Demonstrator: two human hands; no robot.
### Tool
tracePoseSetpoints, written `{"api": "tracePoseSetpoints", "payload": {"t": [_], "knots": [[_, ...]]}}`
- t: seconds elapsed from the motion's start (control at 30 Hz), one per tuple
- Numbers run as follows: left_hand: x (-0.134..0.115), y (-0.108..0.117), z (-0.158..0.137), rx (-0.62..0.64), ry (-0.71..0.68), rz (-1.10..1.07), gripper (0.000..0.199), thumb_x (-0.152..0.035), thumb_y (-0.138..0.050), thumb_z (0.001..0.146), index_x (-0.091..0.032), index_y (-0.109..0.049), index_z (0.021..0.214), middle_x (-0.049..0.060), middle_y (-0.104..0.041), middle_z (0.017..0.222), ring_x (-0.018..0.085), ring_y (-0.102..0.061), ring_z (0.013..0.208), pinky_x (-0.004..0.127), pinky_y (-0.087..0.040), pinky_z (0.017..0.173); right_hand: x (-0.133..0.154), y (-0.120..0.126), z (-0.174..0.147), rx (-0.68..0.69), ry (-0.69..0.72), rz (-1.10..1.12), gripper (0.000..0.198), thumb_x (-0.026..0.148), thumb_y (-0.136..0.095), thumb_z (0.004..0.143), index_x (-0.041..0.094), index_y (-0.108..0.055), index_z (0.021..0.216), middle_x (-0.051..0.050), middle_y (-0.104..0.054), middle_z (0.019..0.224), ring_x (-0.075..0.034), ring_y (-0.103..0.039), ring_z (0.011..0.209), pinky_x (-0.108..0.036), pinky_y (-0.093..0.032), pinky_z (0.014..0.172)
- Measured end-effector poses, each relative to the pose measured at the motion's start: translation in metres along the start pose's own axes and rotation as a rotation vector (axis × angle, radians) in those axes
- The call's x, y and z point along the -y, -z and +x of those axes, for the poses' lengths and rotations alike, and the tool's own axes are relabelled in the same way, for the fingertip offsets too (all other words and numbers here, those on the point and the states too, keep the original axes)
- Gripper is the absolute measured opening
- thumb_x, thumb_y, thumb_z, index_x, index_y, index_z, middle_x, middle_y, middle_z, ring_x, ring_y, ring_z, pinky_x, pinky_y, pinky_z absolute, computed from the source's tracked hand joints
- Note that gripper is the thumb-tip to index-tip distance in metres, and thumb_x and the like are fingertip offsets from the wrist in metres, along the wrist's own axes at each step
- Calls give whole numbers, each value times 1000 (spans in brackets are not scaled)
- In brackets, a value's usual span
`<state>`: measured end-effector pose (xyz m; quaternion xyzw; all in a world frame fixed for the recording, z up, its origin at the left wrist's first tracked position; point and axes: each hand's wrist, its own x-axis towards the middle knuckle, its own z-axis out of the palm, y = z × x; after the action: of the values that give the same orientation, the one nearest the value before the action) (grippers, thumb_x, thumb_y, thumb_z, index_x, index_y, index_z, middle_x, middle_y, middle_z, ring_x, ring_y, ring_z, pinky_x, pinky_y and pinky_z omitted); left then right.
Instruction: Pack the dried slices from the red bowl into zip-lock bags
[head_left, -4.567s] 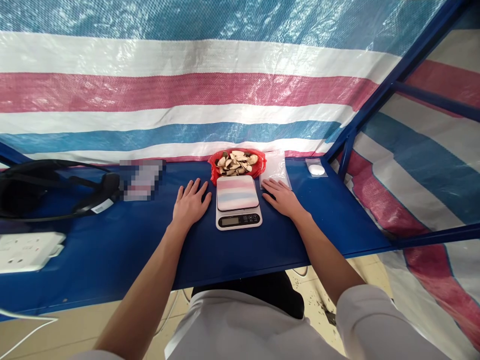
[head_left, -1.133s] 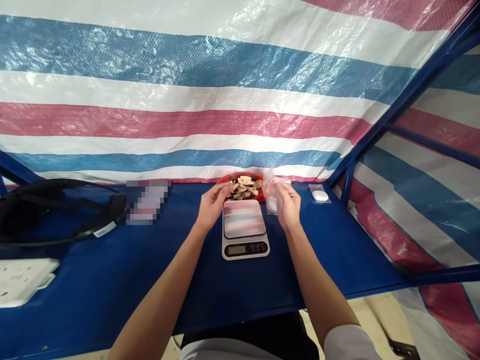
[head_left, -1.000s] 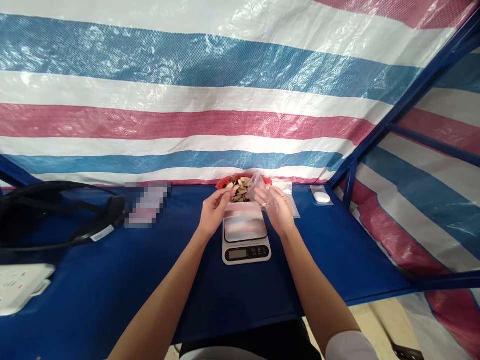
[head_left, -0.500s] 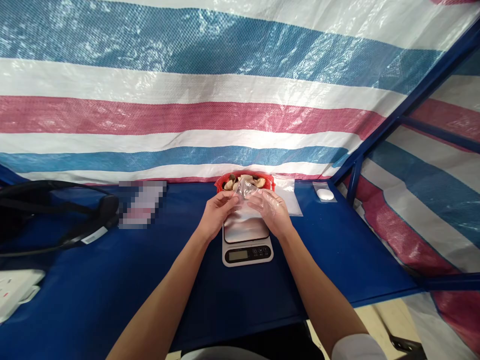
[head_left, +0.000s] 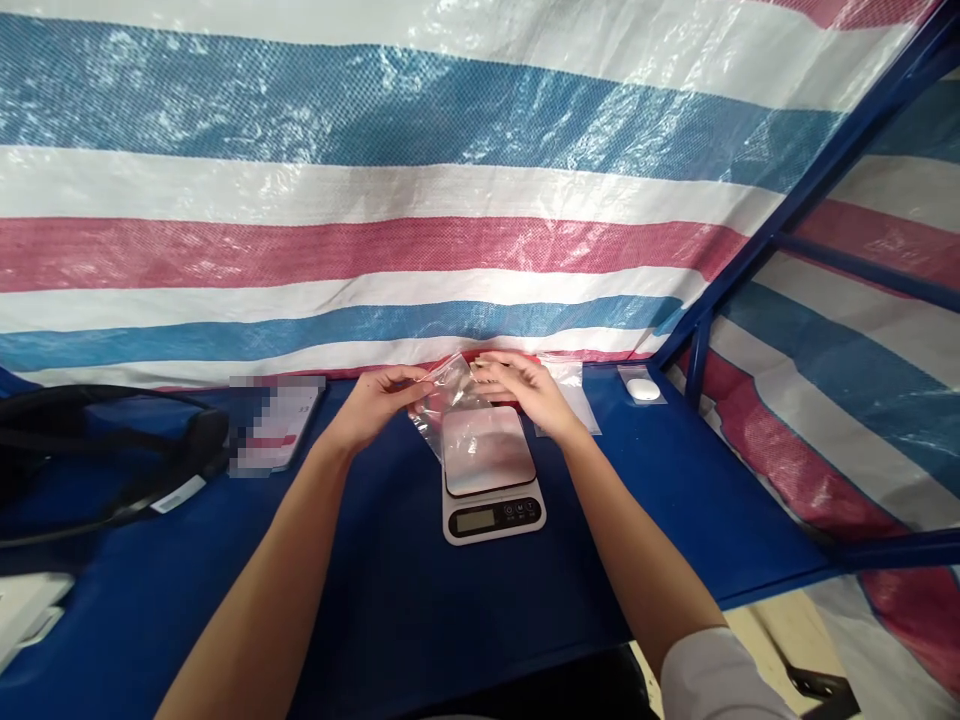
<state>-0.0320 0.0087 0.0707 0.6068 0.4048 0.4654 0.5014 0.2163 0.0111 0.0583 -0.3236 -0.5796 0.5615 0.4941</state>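
My left hand (head_left: 382, 395) pinches the upper edge of a clear plastic bag (head_left: 454, 385), which hangs down behind and beside the left edge of a kitchen scale (head_left: 491, 450). Just right of the bag's mouth, my right hand (head_left: 525, 385) has its fingers curled together, in front of a red basket (head_left: 474, 356). Small pale bits show by its fingertips, but I cannot make out what it holds. The hand and the bag hide most of the basket and its contents. Nothing lies on the scale's shiny plate, and its display shows no readable figure.
Flat clear bags (head_left: 574, 390) lie right of the basket, and a white rounded object (head_left: 643, 389) rests on clear plastic farther right. Leftward are a partly blurred packet (head_left: 281, 425), a black strap-like item (head_left: 112, 450) and a white power strip (head_left: 30, 610). Striped sheeting (head_left: 375, 250) rises behind the blue table.
My hands have moved apart. The left hand has drawn the bag leftward off the scale plate; the right hand has let go of it and now covers the basket's pale and dark pieces.
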Motion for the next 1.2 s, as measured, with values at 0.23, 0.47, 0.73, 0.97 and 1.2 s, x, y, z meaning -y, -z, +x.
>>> {"api": "tracePoseSetpoints", "payload": {"t": [0.23,0.47,0.73,0.97,1.2], "knots": [[-1,10,11,187,15,147,28,-44,-85,75,-20,-82,90,6,-77,78,17,-66,65,28,-51,62,-4,-15,24,134,98,-255,32,44,-73,87,27,-76,114,-3,-78,106,-18,-75,88,-29,-63,74],[16,6,19,-54,-154,290,26,-44,-83,74,-23,-81,88,7,-77,93,22,-69,83,32,-55,75,-15,-7,31,97,100,-477,19,39,-71,88,24,-81,95,-2,-77,88,-16,-70,70,-28,-56,66],[14,-10,14,-252,-135,546,32,-49,-72,84,-19,-79,75,2,-67,64,16,-55,58,27,-41,59,-9,-3,30,22,94,-605,22,40,-67,91,25,-82,96,-1,-77,86,-16,-68,72,-28,-52,69],[28,-17,17,-150,194,90,42,-56,-77,76,-15,-77,68,8,-72,64,15,-57,50,26,-41,49,-2,-10,26,174,149,-597,14,35,-71,88,26,-83,88,0,-71,80,-16,-65,73,-28,-52,71],[27,-23,17,-87,177,-43,39,-52,-84,70,-15,-76,64,7,-71,64,14,-58,52,26,-48,51,-13,-9,32,87,70,-546,13,33,-69,87,26,-80,90,-1,-76,87,-17,-70,76,-28,-54,66]]}}
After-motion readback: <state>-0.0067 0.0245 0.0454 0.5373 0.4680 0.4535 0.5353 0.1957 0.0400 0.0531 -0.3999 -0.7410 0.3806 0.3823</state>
